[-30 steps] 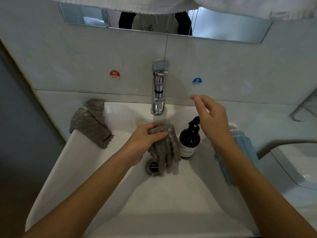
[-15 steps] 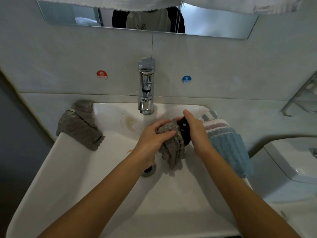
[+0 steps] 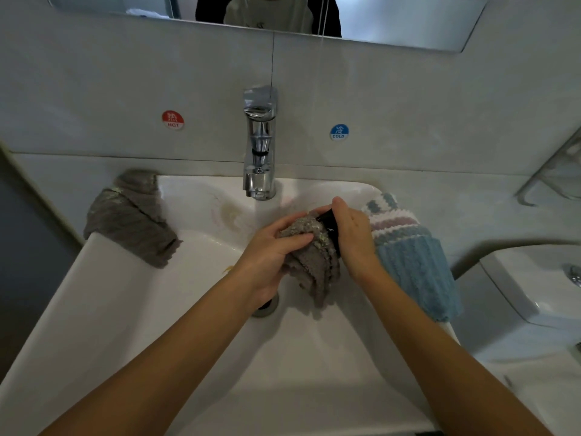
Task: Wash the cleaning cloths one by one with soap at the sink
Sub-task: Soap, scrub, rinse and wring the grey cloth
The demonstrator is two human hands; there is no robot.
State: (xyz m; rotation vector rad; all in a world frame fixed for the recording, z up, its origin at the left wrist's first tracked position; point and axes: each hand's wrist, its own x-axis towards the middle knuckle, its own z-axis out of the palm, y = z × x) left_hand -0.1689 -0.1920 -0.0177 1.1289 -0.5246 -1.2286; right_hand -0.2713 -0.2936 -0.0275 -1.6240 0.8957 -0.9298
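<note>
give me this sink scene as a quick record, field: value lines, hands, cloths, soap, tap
left hand: grips the grey cloth over the basin
right hand: on the black soap bottle, fingers curled over its top
soap bottle: mostly hidden between cloth and right hand
spare grey cloth: draped over the sink's left back corner
striped blue cloth: draped over the sink's right rim
tap: chrome, centred; no stream visible
sink: white, drain partly hidden by the left hand

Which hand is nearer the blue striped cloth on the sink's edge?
Right. The right hand sits just beside the blue striped cloth, on the soap bottle; the left hand is farther, gripping the grey cloth.
</note>
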